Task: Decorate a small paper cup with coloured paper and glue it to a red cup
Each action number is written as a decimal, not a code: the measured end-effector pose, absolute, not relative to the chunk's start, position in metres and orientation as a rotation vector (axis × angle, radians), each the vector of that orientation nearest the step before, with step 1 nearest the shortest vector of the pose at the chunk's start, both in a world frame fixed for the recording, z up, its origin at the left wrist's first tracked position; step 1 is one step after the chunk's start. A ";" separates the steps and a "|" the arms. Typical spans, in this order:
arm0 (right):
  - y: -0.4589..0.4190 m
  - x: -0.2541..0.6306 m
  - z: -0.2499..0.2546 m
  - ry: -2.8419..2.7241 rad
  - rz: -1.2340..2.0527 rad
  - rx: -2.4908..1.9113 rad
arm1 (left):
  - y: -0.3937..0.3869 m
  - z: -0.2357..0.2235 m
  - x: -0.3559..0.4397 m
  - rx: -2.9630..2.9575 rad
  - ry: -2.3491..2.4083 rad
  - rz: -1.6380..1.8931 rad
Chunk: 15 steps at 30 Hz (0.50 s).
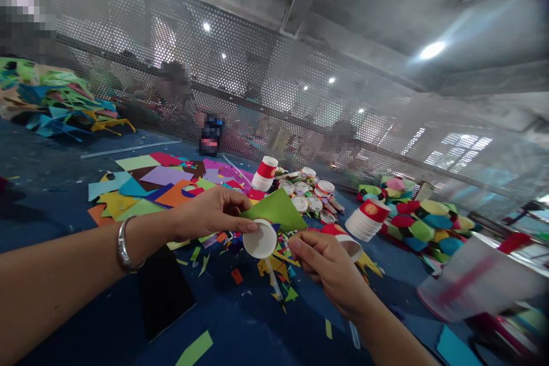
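My left hand (225, 214) pinches a white round cup bottom (260, 240) by its upper edge, thumb on its face. Directly behind it, a sheet of green paper (281, 210) stands up, touching or close to the left fingers. My right hand (323, 260) is closed just right of the disc, thumb and forefinger together near the green sheet's lower corner; whatever they grip is hidden. Beyond that hand lies a red and white paper cup (349, 245) on its side. Under both hands are many coloured paper scraps (274, 269).
Coloured paper sheets (167, 174) spread at left, beside a black sheet (165, 291). Stacked cups (265, 173), another cup stack (368, 219) and a pile of cup bottoms (302, 191) stand farther back. A translucent container (476, 274) is at right. Perforated panels (257, 80) border the table.
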State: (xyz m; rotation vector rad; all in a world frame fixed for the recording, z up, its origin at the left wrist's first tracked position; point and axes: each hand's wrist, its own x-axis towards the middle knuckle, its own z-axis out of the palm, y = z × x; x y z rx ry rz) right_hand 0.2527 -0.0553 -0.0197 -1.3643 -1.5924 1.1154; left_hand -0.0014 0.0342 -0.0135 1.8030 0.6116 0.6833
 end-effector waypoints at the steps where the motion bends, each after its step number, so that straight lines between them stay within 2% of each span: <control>1: -0.055 0.253 -0.020 -1.601 1.107 -1.369 | 0.034 -0.013 -0.001 1.802 0.604 0.672; 15: -0.056 0.251 -0.020 -1.583 1.117 -1.387 | 0.030 -0.014 0.003 1.739 0.540 0.659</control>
